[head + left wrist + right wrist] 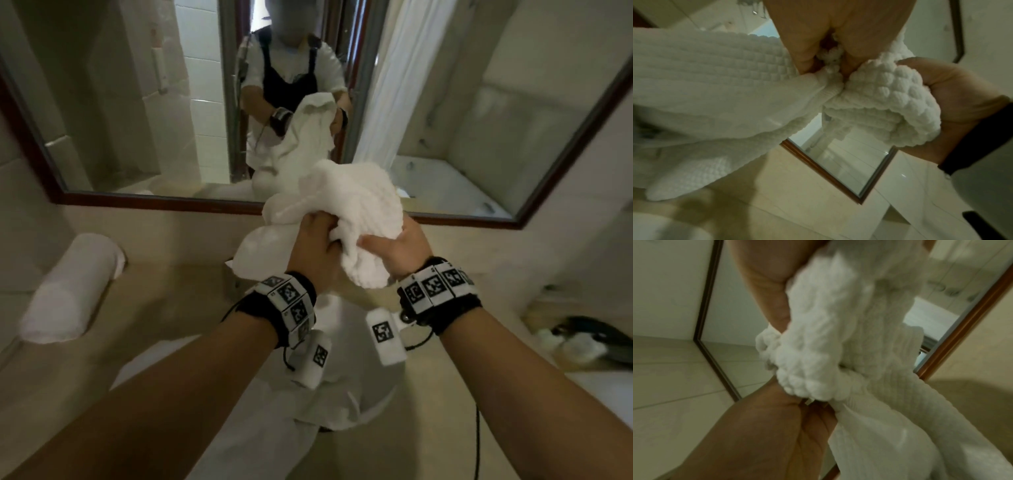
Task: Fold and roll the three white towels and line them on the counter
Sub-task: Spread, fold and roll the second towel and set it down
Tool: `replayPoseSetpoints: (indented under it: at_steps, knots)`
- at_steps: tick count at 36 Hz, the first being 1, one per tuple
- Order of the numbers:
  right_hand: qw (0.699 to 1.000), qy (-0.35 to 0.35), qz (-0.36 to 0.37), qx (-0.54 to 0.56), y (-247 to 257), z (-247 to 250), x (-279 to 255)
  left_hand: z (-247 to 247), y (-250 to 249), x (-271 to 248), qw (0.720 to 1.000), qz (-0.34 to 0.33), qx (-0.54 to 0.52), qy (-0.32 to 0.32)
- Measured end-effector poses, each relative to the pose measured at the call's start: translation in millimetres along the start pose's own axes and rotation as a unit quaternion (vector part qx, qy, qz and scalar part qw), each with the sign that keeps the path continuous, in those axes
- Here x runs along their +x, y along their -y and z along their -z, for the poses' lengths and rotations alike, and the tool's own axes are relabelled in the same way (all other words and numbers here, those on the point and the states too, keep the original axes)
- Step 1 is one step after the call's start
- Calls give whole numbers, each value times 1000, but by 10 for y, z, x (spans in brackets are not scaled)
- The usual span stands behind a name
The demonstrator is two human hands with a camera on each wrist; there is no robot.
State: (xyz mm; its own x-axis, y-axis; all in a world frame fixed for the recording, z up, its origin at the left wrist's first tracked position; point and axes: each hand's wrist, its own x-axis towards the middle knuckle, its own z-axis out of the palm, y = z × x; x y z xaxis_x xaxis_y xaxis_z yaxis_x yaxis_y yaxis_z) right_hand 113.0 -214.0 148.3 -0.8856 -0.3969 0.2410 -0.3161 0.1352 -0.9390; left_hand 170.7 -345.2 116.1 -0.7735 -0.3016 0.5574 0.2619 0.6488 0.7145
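I hold a crumpled white towel (346,202) in the air in front of the mirror, above the counter. My left hand (315,246) grips its bunched lower part and my right hand (404,246) grips the bunch right beside it. In the left wrist view the left hand (828,40) pinches the waffle-textured towel (715,97), with the right hand (962,105) curled round a fold. In the right wrist view the right hand (764,280) and the left hand (777,434) both clutch the towel (838,337). A rolled towel (68,291) lies on the counter at the left. More white towel cloth (274,428) lies loose under my forearms.
A wood-framed mirror (342,209) runs along the wall behind the beige counter (164,291). A dark object with small white items (589,339) sits at the right end of the counter. A black cable (476,445) hangs by my right forearm.
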Motion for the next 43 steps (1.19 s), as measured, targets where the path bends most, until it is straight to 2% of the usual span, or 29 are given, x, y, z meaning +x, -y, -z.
replayPoseSetpoints:
  at_steps: [5, 11, 16, 20, 24, 29, 30, 32, 33, 34, 35, 36, 37, 38, 39, 41, 43]
  knots:
    - [998, -42, 9, 41, 14, 736, -126, -629, -299, 168, 999, -31, -42, 7]
    - [996, -72, 27, 34, -13, 1690, -172, -1468, -889, 363, 990, -48, -134, 14]
    - [997, -73, 32, -21, -34, 2582, -81, -2265, -1357, 503, 983, -33, -180, 24]
    - [997, -53, 33, -46, -162, 3142, 92, -2770, -1564, 641, 984, -26, -173, 30]
    - [997, -39, 20, -70, -444, 3381, 274, -3077, -1575, 683, 990, -17, -133, 53]
    - [997, 18, -75, -4, -1073, 3289, 427, -3301, -1054, 550, 989, 58, -63, 123]
    - [993, 41, -104, -25, -1229, 3220, 423, -3323, -921, 465, 986, 80, -30, 144]
    - [970, 121, -146, -155, -1620, 3097, 391, -3370, -603, 218, 977, 101, 6, 189]
    - [943, 181, -159, -228, -1857, 3032, 366, -3379, -449, 70, 966, 116, 31, 230]
    - [905, 244, -184, -296, -2081, 2962, 321, -3400, -253, -96, 944, 137, 81, 290]
    - [855, 300, -217, -363, -2304, 2911, 277, -3418, -80, -255, 901, 171, 152, 368]
    - [805, 340, -244, -420, -2500, 2862, 240, -3437, 116, -423, 848, 193, 212, 446]
    - [771, 360, -266, -453, -2653, 2833, 223, -3434, 233, -550, 786, 212, 255, 522]
    - [764, 362, -269, -461, -2755, 2802, 210, -3464, 371, -648, 739, 206, 276, 578]
    - [777, 343, -267, -456, -2847, 2779, 229, -3492, 416, -673, 704, 202, 290, 617]
    - [819, 285, -256, -426, -2933, 2730, 321, -3533, 445, -603, 680, 196, 299, 641]
    - [856, 231, -256, -385, -3057, 2670, 456, -3532, 368, -439, 671, 209, 283, 652]
